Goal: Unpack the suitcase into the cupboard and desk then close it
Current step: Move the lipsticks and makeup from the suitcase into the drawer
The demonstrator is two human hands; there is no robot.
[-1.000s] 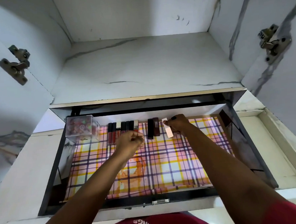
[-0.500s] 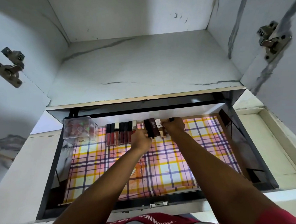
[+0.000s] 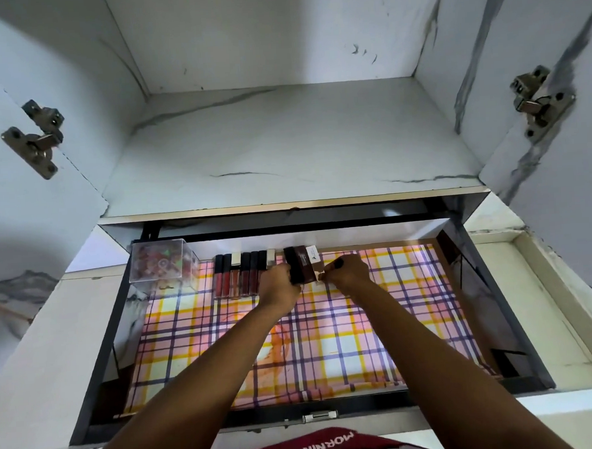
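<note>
Fingers of the left hand [image 3: 280, 283] are curled against the left side of two dark boxes [image 3: 301, 264], which are held upright at the back of the drawer [image 3: 100, 368]. Fingers of the right hand [image 3: 345, 273] are curled as well, and a small white box [image 3: 314, 255] is pinched at its lower end, just beside the dark boxes on their right. A dark-painted nail is seen on the right thumb.

A row of lip-gloss tubes [image 3: 244, 273] is laid flat to the left of the boxes, caps toward the back wall, the nearest tube partly covered by the left hand. A clear cube [image 3: 163, 264] with red and green contents is set in the back left corner, near the tubes but apart from them.

A plaid liner [image 3: 379, 340] in pink, yellow and purple is spread over the drawer floor; an orange stain is noted near its middle, between the forearms. A metal latch [image 3: 320, 416] is fixed on the front edge.

A marble-patterned shelf [image 3: 290, 145] is recorded above the drawer, with a hinge [image 3: 34, 136] on the open door at left and another hinge [image 3: 538, 101] at right. A red garment with white lettering [image 3: 299, 447] is visible at the bottom edge.
</note>
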